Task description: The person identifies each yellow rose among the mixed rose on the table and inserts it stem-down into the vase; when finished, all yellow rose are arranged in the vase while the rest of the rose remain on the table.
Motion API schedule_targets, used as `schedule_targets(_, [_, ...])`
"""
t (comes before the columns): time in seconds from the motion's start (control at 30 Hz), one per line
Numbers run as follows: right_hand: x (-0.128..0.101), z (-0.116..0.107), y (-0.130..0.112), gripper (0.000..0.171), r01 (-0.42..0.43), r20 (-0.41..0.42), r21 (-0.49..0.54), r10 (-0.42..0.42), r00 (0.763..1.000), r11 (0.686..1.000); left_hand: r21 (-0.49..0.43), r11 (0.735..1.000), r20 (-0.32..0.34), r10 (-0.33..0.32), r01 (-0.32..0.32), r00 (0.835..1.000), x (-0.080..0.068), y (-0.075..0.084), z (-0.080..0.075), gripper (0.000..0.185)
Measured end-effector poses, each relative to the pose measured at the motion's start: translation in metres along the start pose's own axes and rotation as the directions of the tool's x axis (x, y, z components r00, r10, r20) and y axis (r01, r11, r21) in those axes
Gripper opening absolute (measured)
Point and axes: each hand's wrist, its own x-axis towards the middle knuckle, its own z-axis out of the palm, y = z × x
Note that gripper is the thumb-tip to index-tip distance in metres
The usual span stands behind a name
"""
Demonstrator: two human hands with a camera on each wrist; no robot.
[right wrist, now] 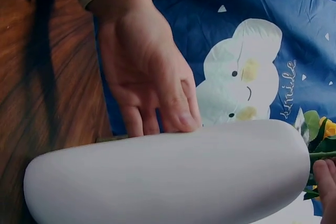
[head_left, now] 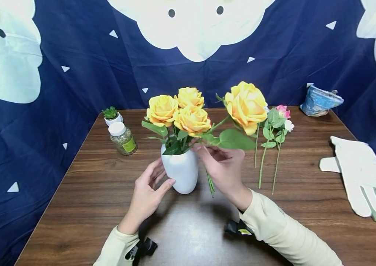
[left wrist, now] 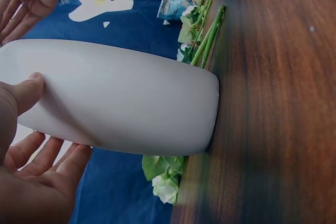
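Observation:
A white vase (head_left: 181,173) stands upright on the brown table. My left hand (head_left: 148,194) grips its left side, thumb in front and fingers around the side, also seen in the left wrist view around the vase (left wrist: 121,98). Several yellow roses (head_left: 192,120) with green leaves rise from its mouth. Beside the rim, my right hand (head_left: 224,168) pinches the stem of another yellow rose (head_left: 246,107), whose bloom leans out to the right. At the edge of the right wrist view, the right fingers (right wrist: 326,187) touch a green stem (right wrist: 323,155) just above the vase's mouth.
Pink and white flowers with long stems (head_left: 269,155) lie right of the vase. A white glove (head_left: 361,177) rests at the right, with a blue bag (head_left: 321,101) at the back corner. On the left stand a white-capped jar (head_left: 123,138) and a small potted succulent (head_left: 111,116).

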Motion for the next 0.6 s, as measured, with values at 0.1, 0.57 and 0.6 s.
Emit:
schedule_targets(0.1, [-0.001, -0.001, 0.003, 0.016, -0.009, 0.026, -0.062, 0.01, 1.0, 0.998, 0.01, 1.0, -0.002, -0.006, 0.006, 1.0, 0.001, 0.001, -0.001, 0.063])
schedule_targets(0.57, [-0.008, -0.007, 0.02, 0.015, 0.154, 0.171, -0.377, -0.094, 0.981, 0.913, 0.005, 1.0, 0.004, 0.005, -0.005, 1.0, 0.0, -0.002, 0.0, 0.061])
schedule_targets(0.6, [-0.008, -0.008, 0.02, 0.014, 0.155, 0.172, -0.385, -0.094, 0.981, 0.91, 0.005, 1.0, 0.004, 0.007, -0.007, 1.0, 0.0, -0.002, 0.0, 0.061])
